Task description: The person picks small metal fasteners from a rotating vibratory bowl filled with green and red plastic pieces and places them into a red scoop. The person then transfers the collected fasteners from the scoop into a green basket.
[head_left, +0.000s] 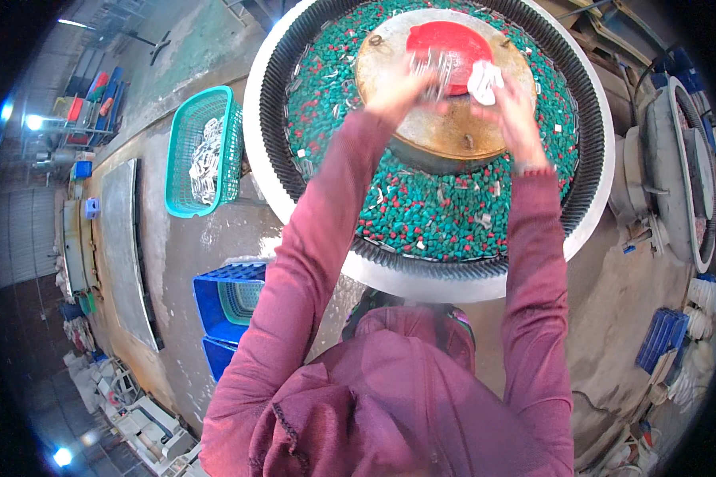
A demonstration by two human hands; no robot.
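My left hand (398, 91), smeared by motion, is at a bunch of slim metal parts (435, 70) and appears to hold them. To its right, my right hand (515, 119) grips a small clump of bright, whitish metal parts (484, 83) at its fingertips; their exact kind does not show. Both hands are over a round, rust-stained metal hub cover (422, 131), where a red round dish (467, 36) lies under and beyond the fingers. Around the hub, green and red stone-like chips (429, 219) fill a ring-shaped tub (264, 103), with loose metal pieces (483, 220) scattered among them.
A green basket (184, 208) holding metal parts stands left of the tub. Blue crates (219, 306) sit nearer, beside my left arm. A second round tub (696, 191) is at the right, above a blue crate (662, 338). A flat grey panel (121, 238) lies far left.
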